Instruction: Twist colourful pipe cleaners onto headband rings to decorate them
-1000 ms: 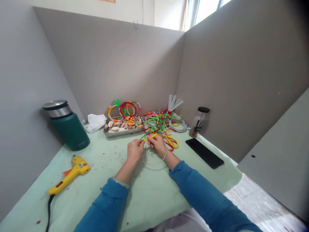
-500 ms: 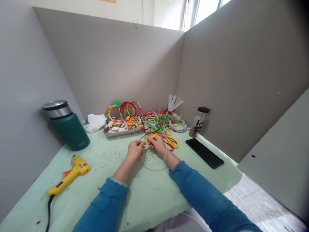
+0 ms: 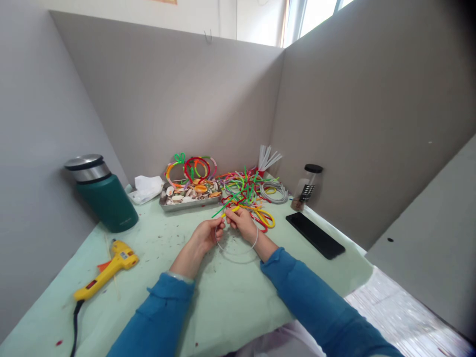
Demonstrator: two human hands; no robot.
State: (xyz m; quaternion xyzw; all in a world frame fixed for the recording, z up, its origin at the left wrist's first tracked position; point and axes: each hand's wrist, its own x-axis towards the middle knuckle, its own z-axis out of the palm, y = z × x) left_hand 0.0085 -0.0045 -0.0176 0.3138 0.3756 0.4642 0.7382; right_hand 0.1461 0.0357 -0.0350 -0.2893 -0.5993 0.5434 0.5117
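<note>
Both my hands are close together over the middle of the table. My right hand [image 3: 242, 225] pinches a short yellow pipe cleaner [image 3: 232, 210] at the join of a thin, pale wire ring [image 3: 238, 254]. The ring hangs down between my hands, its right side passing over my right wrist. My left hand [image 3: 206, 235] has its thumb and fingers closed at the ring's left side; the exact grip is partly hidden. Behind my fingers lies a green pipe cleaner [image 3: 219, 212]. Yellow and red loops [image 3: 266, 218] rest just right of my right hand.
A metal tray [image 3: 191, 203] of shells stands behind, with colourful rings [image 3: 197, 168] above it. Beside it are tangled pipe cleaners [image 3: 245, 188], coiled wire [image 3: 275, 193] and glue sticks [image 3: 267, 158]. A glue gun [image 3: 107, 272], green bottle [image 3: 106, 198], clear bottle [image 3: 303, 191] and phone [image 3: 315, 235] surround the workspace.
My left hand has turned and shifted slightly left and down, its fingers more curled at the ring's side. My right hand stays almost still with the yellow pipe cleaner.
</note>
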